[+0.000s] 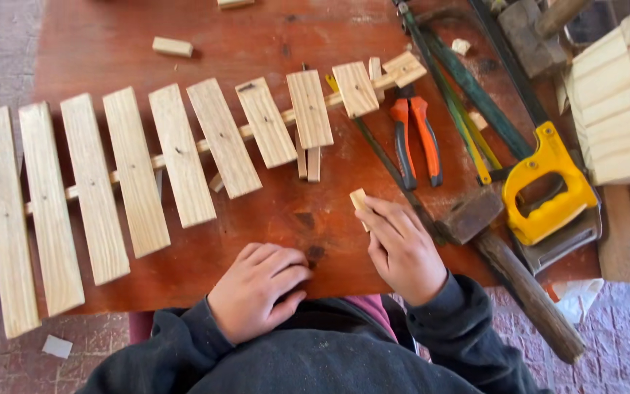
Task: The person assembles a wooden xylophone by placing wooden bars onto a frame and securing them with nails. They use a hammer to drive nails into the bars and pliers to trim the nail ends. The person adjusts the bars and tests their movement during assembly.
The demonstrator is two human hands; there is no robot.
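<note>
Head view: reddish-brown table (257,219) over brick floor (621,343).

The small wooden block (359,200) is a short, pale offcut of light pine with squared ends and a clean-cut face — it stands tilted on the red-brown tabletop (257,44), just below the row of graduated slats (184,160). It is pinched at its lower edge between the fingertips of the right hand (401,248). The left hand (257,288) lies loosely curled at the table's near edge, well apart from the block — it touches nothing but the tabletop.
</note>
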